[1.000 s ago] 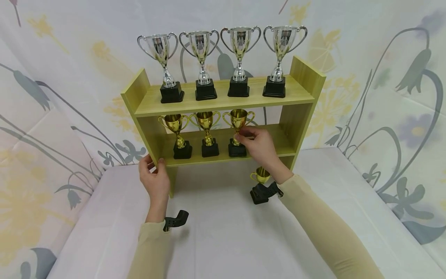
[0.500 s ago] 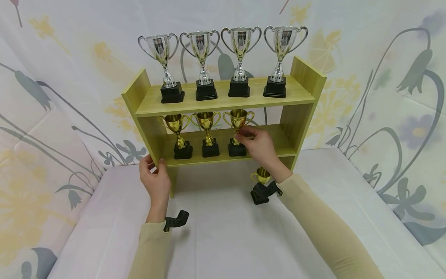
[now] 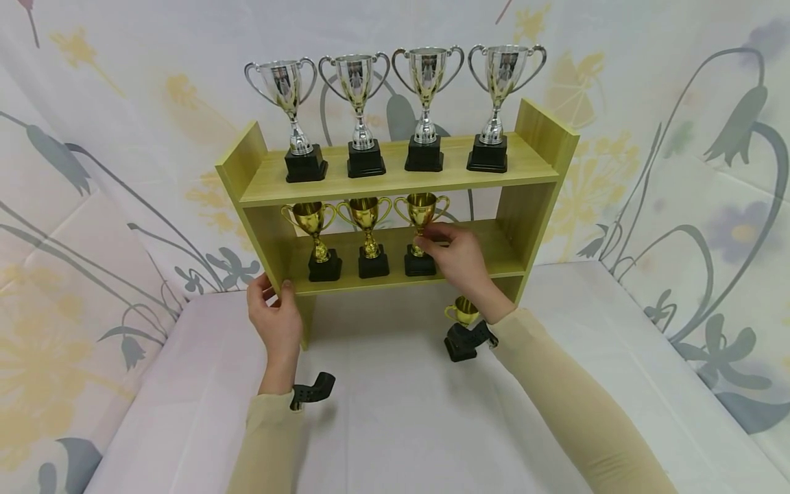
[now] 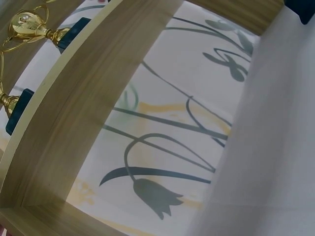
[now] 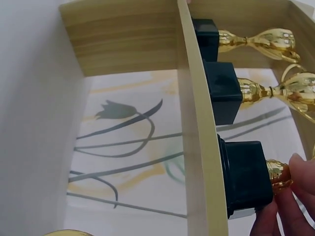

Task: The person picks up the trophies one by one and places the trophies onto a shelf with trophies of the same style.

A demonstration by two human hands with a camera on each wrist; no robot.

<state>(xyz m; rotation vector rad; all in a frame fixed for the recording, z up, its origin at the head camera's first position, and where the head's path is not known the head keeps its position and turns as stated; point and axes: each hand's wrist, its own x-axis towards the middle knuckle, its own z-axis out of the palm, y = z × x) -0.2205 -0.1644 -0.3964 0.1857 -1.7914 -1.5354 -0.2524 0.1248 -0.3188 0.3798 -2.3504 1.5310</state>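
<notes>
At the middle tier of a two-tier wooden shelf (image 3: 395, 182), my right hand (image 3: 459, 261) pinches the stem of a gold trophy cup (image 3: 422, 209), thumb in front. Its black square base (image 5: 250, 172) stands at the board's front edge in the right wrist view. Two more gold trophies, a middle one (image 3: 365, 214) and a left one (image 3: 309, 218), stand upright to its left. My left hand (image 3: 278, 322) grips the shelf's left side panel (image 3: 262, 240), thumb on the front edge; in the left wrist view that hand is almost wholly out of frame.
Several silver trophies (image 3: 427, 72) line the top board. Another gold trophy (image 3: 464, 310) stands on the white-covered table (image 3: 395, 412) below the shelf's right side, partly behind my right wrist camera (image 3: 472, 336). Flower-printed cloth (image 3: 111, 206) hangs behind and at both sides.
The gold trophy in my right hand has shifted very slightly left. My left hand keeps its grip on the side panel.
</notes>
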